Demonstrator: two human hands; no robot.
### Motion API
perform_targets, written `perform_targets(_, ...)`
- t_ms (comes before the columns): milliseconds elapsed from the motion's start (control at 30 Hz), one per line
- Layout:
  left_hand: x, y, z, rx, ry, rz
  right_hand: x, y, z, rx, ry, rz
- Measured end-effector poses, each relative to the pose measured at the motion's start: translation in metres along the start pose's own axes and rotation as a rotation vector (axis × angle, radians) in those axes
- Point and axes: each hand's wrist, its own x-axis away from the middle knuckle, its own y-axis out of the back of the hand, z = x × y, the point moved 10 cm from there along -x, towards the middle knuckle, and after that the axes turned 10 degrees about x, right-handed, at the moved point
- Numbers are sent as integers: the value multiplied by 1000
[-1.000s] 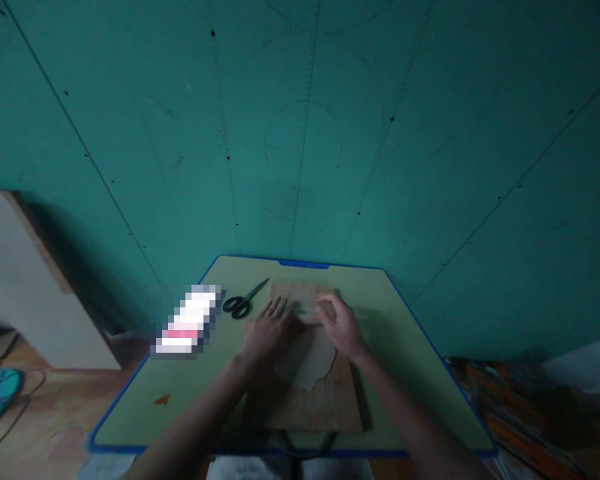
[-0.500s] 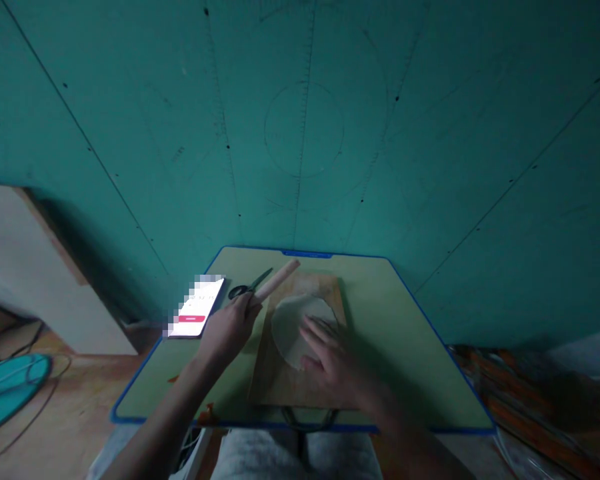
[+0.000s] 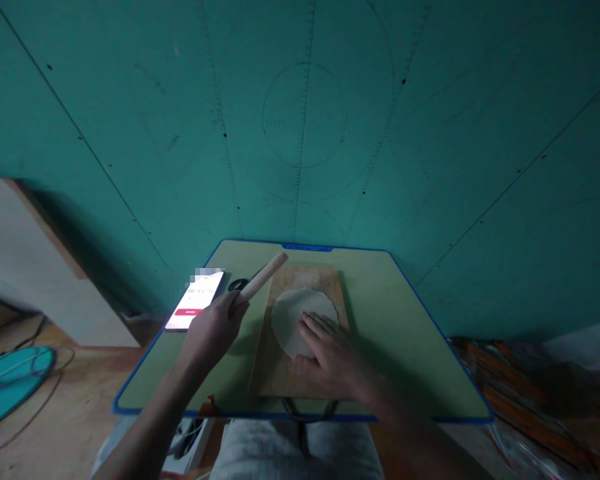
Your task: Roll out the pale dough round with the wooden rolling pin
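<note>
A flat round of pale dough point(image 3: 291, 320) lies on a wooden board point(image 3: 270, 380) near the middle of the table. My right hand point(image 3: 327, 350) rests palm down on the dough's right part, fingers stretched out. My left hand point(image 3: 215, 333) is closed around one end of a pale rolling pin point(image 3: 265, 277), whose free end points up and right, beyond the board's left edge. Black-handled scissors point(image 3: 238, 285) lie behind the pin, partly hidden by it.
A lit phone or tablet point(image 3: 195, 300) lies at the table's left edge. The green table point(image 3: 410, 333) has a blue rim and stands against a green wall point(image 3: 305, 120). A white panel point(image 3: 40, 267) leans at the left.
My left hand and the rolling pin have shifted left, away from the board. My right hand has moved slightly left on the dough and lies flatter. The view has tilted slightly.
</note>
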Motion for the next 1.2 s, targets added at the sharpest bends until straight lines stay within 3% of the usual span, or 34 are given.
perform_targets(233, 2, 5, 3, 4, 19, -13, -41, -1, -14, 19, -45, 10)
perform_targets(467, 4, 3, 1, -11, -2, 0, -53, -14, -15, 78, -28, -22)
perform_targets(633, 8, 3, 3, 8, 9, -15, -43, -8, -8, 53, -32, -7)
perform_targets(867, 12, 5, 0, 41, -29, 12, -11, -2, 27, 18, 55, -30)
perform_targets(1033, 13, 3, -3, 30, -34, 16, -10, -10, 30, 14, 51, 6)
perform_targets(1200, 14, -5, -13, 6, -117, 43, 5, -2, 30, -23, 57, 1)
